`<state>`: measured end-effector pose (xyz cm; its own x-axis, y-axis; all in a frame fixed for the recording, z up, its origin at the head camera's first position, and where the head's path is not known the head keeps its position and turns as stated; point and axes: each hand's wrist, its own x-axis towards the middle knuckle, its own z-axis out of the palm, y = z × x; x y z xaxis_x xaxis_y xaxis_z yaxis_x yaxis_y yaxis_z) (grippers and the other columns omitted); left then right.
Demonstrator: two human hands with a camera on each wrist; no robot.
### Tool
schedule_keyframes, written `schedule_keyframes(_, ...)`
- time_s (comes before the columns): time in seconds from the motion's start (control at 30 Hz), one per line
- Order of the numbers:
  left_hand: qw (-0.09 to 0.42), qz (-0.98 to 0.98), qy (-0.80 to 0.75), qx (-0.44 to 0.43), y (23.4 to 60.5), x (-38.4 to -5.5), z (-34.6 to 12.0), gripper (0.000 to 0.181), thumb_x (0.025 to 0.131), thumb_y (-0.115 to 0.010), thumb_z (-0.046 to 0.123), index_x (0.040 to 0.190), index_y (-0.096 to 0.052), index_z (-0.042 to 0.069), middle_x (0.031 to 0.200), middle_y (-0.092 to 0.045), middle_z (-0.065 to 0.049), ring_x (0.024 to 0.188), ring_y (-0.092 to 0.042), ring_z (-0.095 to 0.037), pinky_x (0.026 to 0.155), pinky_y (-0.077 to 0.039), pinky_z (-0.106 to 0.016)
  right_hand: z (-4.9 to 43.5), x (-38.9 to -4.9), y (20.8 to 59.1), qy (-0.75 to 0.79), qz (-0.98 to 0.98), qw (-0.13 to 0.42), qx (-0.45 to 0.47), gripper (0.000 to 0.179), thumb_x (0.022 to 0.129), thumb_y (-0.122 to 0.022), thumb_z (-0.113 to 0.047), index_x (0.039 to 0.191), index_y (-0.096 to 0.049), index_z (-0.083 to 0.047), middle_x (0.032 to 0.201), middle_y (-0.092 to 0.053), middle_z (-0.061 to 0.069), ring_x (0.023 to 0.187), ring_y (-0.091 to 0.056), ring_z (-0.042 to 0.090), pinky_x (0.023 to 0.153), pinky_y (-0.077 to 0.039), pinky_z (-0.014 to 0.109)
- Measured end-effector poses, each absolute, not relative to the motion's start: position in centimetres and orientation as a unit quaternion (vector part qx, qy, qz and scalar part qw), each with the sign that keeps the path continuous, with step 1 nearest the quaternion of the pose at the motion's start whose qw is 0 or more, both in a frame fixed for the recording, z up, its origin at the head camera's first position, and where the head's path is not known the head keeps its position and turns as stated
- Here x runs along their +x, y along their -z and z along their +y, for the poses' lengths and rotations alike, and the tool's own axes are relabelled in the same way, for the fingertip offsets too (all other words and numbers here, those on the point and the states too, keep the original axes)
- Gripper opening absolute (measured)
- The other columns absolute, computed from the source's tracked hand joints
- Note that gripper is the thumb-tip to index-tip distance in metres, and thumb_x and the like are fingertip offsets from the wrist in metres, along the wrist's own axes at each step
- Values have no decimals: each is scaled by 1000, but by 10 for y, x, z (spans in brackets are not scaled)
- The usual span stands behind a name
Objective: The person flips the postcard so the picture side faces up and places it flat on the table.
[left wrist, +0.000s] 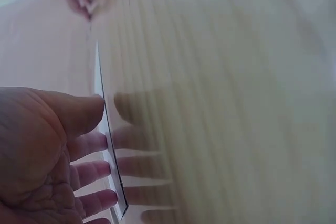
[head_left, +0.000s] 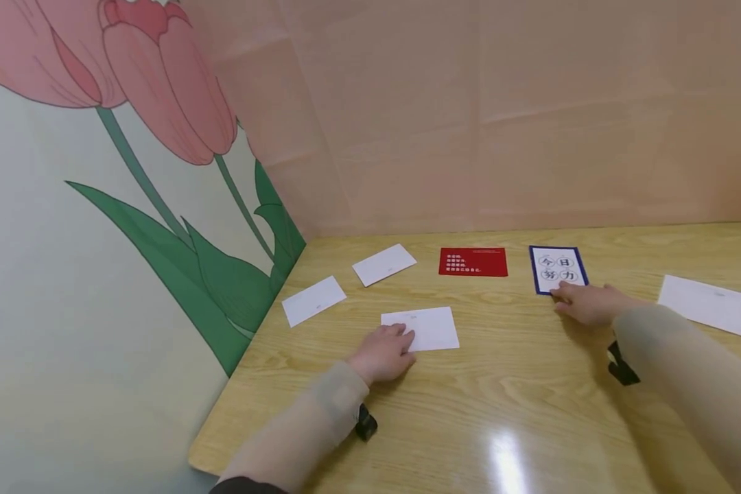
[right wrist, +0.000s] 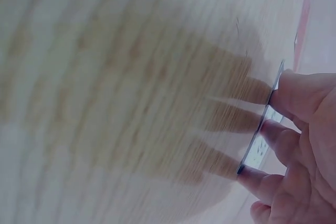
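Note:
A white card (head_left: 433,328) with a tiny line of print lies flat on the wooden table. My left hand (head_left: 383,351) rests on its left part, fingers laid over the surface. In the left wrist view that card (left wrist: 111,157) shows edge-on, with the thumb by its near edge. Farther right is a blue-bordered white card (head_left: 558,266) with four circled characters. My right hand (head_left: 586,304) touches its near edge with the fingertips. The right wrist view shows three fingertips and the thumb along this card (right wrist: 258,149), which lies flat.
Two more white cards, one at far left (head_left: 314,301) and one behind (head_left: 385,265), lie on the table (head_left: 494,405). A red card (head_left: 473,262) with white writing lies at the back. A larger white sheet (head_left: 716,307) is at right. A tulip-painted panel (head_left: 160,274) borders the left.

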<state>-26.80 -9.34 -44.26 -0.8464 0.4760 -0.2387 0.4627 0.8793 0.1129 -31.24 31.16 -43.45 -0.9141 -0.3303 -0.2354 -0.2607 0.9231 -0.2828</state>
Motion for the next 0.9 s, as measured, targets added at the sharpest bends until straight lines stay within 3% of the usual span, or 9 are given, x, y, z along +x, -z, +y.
schedule_keyframes(0.6, 152, 935, -1, 320, 439, -243, -37, 57, 98, -46, 50, 150, -33, 30, 155, -28, 9, 142, -24, -16, 114, -20, -38, 319, -327, 434, 148, 967, 167, -123, 59, 101, -41, -36, 142, -35, 7, 144, -19, 38, 127, -22, 60, 98, -1, 76)
schedule_keyframes(0.9, 157, 926, 11, 342, 442, -234, -25, 59, 96, -46, 54, 150, -29, 37, 155, -26, 11, 141, -23, -16, 113, -22, -40, 320, -328, 427, 163, 963, 199, -78, 64, 101, -40, -46, 146, -33, -2, 145, -21, 36, 127, -16, 62, 99, 3, 74)
